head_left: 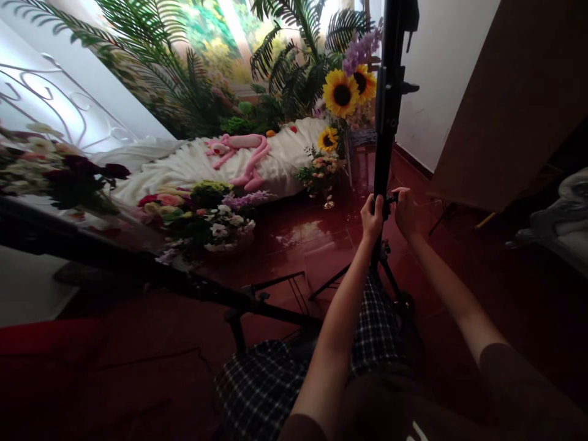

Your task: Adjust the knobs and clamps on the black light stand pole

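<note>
A black light stand (384, 116) rises upright in front of me, right of centre. My left hand (372, 217) is wrapped around its pole, closed on it from the left. On the pole's other side my right hand (405, 211) pinches a small black knob (393, 198) that sticks out from the pole's clamp. The stand's legs (390, 275) spread out below my hands, partly hidden by my left arm and plaid clothing.
A second black pole (184, 278) slants across the left. Ahead, a pink plush toy (248, 144) lies on white cloth (294, 162), with flower bunches (215, 223), sunflowers (340, 93) and palm leaves (294, 67) around. A brown panel (500, 116) leans at right; red tiles (321, 254) cover the floor.
</note>
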`<state>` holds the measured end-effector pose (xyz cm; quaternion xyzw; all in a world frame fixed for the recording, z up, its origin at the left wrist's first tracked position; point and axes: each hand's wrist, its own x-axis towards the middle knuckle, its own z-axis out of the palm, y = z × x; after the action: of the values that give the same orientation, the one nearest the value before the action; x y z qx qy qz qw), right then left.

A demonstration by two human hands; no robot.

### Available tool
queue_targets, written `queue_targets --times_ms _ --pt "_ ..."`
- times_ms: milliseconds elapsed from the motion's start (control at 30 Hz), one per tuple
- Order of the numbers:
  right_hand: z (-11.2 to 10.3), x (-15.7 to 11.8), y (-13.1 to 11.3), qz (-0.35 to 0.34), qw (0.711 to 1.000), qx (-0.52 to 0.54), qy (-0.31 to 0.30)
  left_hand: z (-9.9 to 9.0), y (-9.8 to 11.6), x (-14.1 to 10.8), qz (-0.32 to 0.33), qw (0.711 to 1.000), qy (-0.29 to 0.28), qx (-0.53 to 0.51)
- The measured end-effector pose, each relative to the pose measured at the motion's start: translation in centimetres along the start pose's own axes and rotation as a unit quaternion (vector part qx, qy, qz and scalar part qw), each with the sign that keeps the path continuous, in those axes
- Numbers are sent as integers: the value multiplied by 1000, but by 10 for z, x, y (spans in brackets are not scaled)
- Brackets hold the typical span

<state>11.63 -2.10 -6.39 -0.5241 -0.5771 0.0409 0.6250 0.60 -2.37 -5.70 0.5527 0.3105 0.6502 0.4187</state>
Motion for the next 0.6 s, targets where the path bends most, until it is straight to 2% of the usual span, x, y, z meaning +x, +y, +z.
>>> queue_targets --times_ms 300,500,600 --pt "1 7 1 -26 999 -36 23 1 5 -1 9 1000 1 -4" --pt "6 14 -11 43 998 -42 24 0 2 0 2 1000 -3 2" --pt "6 20 -14 73 993 -93 -12 0 2 0 4 1000 2 8"
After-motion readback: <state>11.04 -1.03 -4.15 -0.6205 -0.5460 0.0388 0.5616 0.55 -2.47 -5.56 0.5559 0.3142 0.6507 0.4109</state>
